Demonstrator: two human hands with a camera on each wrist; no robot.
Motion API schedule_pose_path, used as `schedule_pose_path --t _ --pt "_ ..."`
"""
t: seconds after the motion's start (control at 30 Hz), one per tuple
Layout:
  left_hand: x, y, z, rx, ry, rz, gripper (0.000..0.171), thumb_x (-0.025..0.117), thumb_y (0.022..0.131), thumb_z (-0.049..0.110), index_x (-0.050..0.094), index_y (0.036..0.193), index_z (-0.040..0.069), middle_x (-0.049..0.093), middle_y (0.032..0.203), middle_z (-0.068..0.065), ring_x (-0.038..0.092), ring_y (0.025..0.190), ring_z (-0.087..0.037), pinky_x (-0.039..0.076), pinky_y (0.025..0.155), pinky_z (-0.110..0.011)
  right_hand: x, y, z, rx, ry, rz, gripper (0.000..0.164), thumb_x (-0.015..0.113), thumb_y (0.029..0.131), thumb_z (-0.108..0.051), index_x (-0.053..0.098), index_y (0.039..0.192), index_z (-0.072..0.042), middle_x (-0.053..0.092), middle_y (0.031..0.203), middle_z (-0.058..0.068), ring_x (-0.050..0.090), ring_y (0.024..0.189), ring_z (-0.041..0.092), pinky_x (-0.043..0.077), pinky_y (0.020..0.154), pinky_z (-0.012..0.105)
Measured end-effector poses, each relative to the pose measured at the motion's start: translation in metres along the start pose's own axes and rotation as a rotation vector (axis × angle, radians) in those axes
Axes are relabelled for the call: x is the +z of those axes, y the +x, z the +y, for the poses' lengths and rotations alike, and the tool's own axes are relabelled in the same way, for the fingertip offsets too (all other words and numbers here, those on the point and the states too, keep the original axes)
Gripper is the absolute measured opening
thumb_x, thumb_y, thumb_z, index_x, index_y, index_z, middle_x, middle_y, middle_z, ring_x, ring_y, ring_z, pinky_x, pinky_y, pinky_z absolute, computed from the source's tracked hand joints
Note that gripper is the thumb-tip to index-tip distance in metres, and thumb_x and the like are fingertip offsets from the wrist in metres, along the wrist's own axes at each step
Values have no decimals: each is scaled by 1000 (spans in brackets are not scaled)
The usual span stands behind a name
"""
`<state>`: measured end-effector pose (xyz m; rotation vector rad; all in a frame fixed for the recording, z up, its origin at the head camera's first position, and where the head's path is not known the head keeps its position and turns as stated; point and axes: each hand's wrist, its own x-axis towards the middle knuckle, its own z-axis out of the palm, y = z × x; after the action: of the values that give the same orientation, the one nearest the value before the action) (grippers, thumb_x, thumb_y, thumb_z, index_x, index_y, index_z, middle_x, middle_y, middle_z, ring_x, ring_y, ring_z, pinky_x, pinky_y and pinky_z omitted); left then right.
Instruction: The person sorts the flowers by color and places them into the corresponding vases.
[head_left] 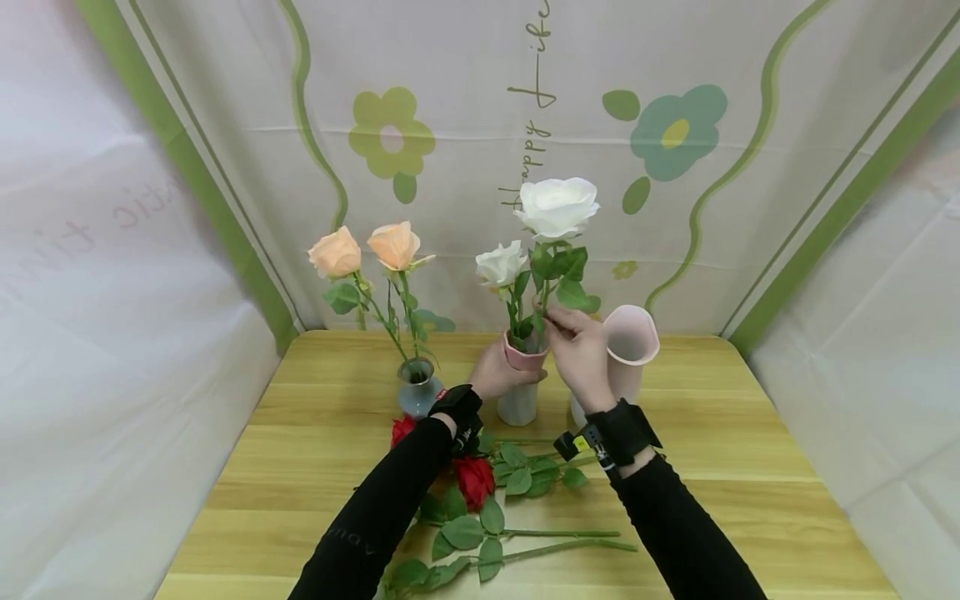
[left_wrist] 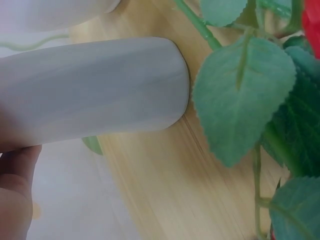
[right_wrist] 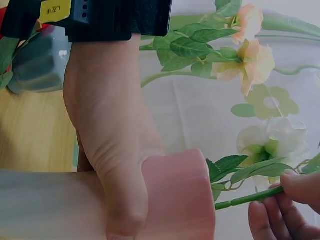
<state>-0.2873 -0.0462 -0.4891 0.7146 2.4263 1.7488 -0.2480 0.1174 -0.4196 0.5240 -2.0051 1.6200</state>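
My left hand grips a slim vase with a white body and pink rim, just below that rim. The thumb wraps the vase's side in the right wrist view. A smaller white rose stands in its mouth. With thumb and fingers, my right hand pinches the green stem of a larger white rose above the vase. The lower part of that stem meets the rim in the right wrist view. In the left wrist view, the vase's base is close over the wooden table.
A taller pale pink vase stands right of my right hand. At left, a blue-grey vase holds two peach roses. Red roses with leafy stems lie across the table's front. A printed cloth backdrop hangs behind.
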Motion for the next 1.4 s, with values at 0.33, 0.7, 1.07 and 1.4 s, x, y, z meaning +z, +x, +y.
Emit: schedule_pose_path --t 0.33,0.7,1.07,1.4 --pt "-5 -14 35 75 3 -28 80 79 87 18 32 152 11 49 141 -8 53 122 -20 44 98 -30 6 -2 -28 77 -132 -159 23 64 97 -6 70 117 3 67 106 19 61 86 28 48 68 34" --pt "0 -2 5 127 138 -1 64 80 87 20 48 139 3 59 128 -13 59 113 -23 49 90 -31 2 -41 -26 -112 -117 11 31 72 92 -10 68 121 0 65 108 14 64 97 27 54 86 38" --pt "-1 0 2 83 140 28 73 84 81 28 46 142 14 60 126 -6 59 110 -18 48 92 -32 -17 -85 -93 -69 -180 -181 18 70 87 11 72 100 -1 69 93 13 66 82 24 55 74 32" --pt "-3 1 5 60 141 25 71 82 82 30 46 143 19 59 123 -2 58 108 -16 48 88 -30 -25 -135 -45 142 -239 -698 6 69 95 -16 74 98 -16 67 89 -11 61 79 4 54 70 28"
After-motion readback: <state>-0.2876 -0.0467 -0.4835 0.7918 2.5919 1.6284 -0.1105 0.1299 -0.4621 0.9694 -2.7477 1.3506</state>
